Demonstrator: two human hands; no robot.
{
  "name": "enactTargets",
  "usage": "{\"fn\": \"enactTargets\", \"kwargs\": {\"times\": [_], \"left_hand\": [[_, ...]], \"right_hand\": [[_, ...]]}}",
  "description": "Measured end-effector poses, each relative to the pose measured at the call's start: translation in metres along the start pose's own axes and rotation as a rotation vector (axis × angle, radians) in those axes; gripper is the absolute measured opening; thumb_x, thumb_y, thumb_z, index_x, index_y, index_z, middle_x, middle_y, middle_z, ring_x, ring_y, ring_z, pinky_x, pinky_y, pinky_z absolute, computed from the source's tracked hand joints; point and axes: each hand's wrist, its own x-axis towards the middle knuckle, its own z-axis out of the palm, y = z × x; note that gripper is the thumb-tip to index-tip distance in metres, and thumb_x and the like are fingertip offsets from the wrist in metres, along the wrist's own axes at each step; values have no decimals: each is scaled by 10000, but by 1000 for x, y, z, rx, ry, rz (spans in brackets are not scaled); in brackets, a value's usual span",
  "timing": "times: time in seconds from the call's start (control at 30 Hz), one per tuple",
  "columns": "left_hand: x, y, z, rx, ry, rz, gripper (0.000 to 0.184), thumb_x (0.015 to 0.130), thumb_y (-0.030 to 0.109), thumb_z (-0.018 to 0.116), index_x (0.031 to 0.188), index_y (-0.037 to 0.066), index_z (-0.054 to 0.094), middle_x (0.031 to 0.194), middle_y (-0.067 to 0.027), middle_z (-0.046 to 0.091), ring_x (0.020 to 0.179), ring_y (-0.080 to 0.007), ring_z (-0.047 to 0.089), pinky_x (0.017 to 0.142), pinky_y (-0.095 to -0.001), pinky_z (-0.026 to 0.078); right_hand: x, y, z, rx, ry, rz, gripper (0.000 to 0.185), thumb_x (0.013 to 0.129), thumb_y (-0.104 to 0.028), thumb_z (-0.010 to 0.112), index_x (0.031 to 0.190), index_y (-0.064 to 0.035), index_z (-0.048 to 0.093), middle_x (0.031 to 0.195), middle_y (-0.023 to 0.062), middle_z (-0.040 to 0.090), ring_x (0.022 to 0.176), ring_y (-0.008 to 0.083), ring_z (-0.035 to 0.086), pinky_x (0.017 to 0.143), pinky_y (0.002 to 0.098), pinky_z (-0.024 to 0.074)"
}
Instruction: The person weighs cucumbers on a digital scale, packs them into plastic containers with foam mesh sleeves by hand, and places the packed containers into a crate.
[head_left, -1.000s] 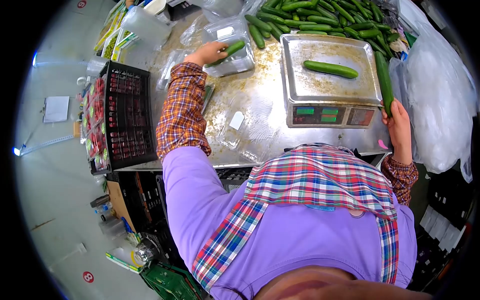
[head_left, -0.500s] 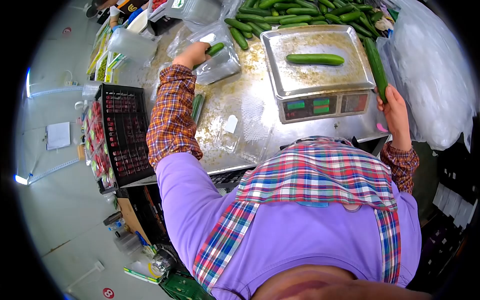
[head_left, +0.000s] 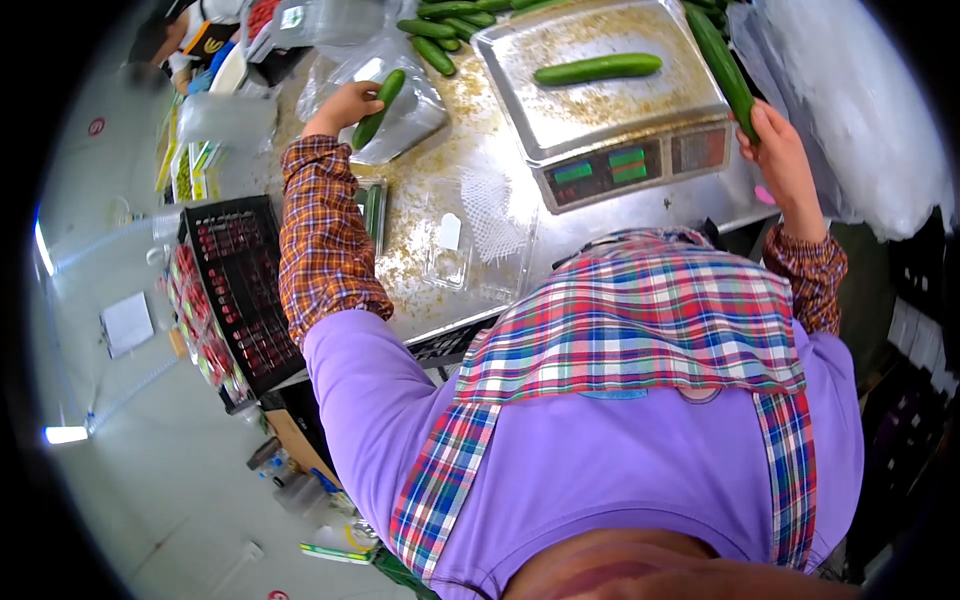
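Note:
My left hand [head_left: 346,108] is closed on a cucumber [head_left: 383,100] held over clear plastic trays [head_left: 405,125]. At the right, my right hand [head_left: 778,158] grips the near end of a longer cucumber [head_left: 722,68], which points away along the scale's right edge. Between my hands stands a scale [head_left: 570,140] with a stained metal pan and lit green displays. A single cucumber [head_left: 598,69] lies crosswise on its pan. Below my left hand, a clear pack [head_left: 372,212] with cucumbers in it rests on the table, partly covered by my sleeve.
More cucumbers [head_left: 432,52] lie at the back of the table. An open clear tray [head_left: 500,262] with white netting [head_left: 492,215] sits near the front edge. A black crate [head_left: 240,290] stands at the left, and clear plastic bags [head_left: 850,130] bulge at the right. Another person [head_left: 200,35] is at far left.
The view has tilted and shifted. My left hand has lifted its cucumber and swung it, so most of its length now shows. My right hand still holds its cucumber beside the scale.

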Motion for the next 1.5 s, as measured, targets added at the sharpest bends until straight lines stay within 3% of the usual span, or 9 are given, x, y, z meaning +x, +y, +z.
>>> {"fn": "enactTargets", "kwargs": {"times": [0.27,0.37,0.73,0.97,1.07,1.17,1.27,1.4,1.5], "left_hand": [[9,13,-4,183,-102,-75,434,788,142,686,1187,13,572,1030,-143,663,914,-242,637,800,-341,490],[2,29,-2,122,-79,-117,443,778,138,696,1182,4,574,1027,-137,663,911,-235,635,796,-329,491],[-14,23,5,74,-33,-38,418,778,166,698,1152,8,600,1021,-138,665,909,-219,633,807,-321,481],[-17,34,1,352,-127,113,404,746,149,672,1123,17,611,1008,-186,658,930,-276,639,805,-348,479],[-10,35,5,435,-143,37,507,748,195,676,1213,32,553,1102,-191,627,1012,-292,609,869,-357,456],[-29,40,16,116,-20,38,623,762,245,676,1302,23,460,1212,-209,564,1115,-312,551,939,-353,417],[-51,65,25,217,49,95,704,773,281,688,1345,1,388,1282,-228,503,1179,-320,501,984,-342,382],[-24,12,40,-207,195,73,660,756,307,719,1278,-7,467,1177,-220,576,1088,-324,561,910,-361,433],[-38,31,32,239,149,75,532,735,242,720,1184,10,553,1084,-212,618,1012,-344,590,859,-386,456]], "right_hand": [[0,6,-7,-52,-26,-13,325,979,-255,434,1173,-6,512,929,-5,546,697,52,423,606,189,359],[-1,2,1,-84,51,-36,329,949,-341,491,1042,-34,564,711,-33,471,629,43,408,578,183,355],[5,-2,1,-70,51,-54,366,949,-313,500,1151,-9,528,739,-24,485,639,49,424,590,185,372],[6,1,-9,-48,26,-5,350,963,-261,473,1194,-1,509,838,-19,517,671,51,427,595,185,357],[7,3,-13,-30,26,-5,334,971,-237,456,1201,-2,510,891,-19,538,687,47,428,599,186,354],[5,1,-11,-34,59,-4,331,970,-231,456,1202,-1,511,903,-17,543,685,47,431,598,188,357],[6,2,-11,-32,72,-5,336,962,-233,474,1198,2,514,868,-15,537,677,52,440,598,190,365],[8,-2,-5,-42,87,-18,378,940,-254,526,1200,19,498,792,-7,518,681,62,474,599,197,396],[8,-7,-2,-33,17,-36,385,940,-254,529,1205,22,487,787,-2,519,680,60,480,602,199,405]]}}
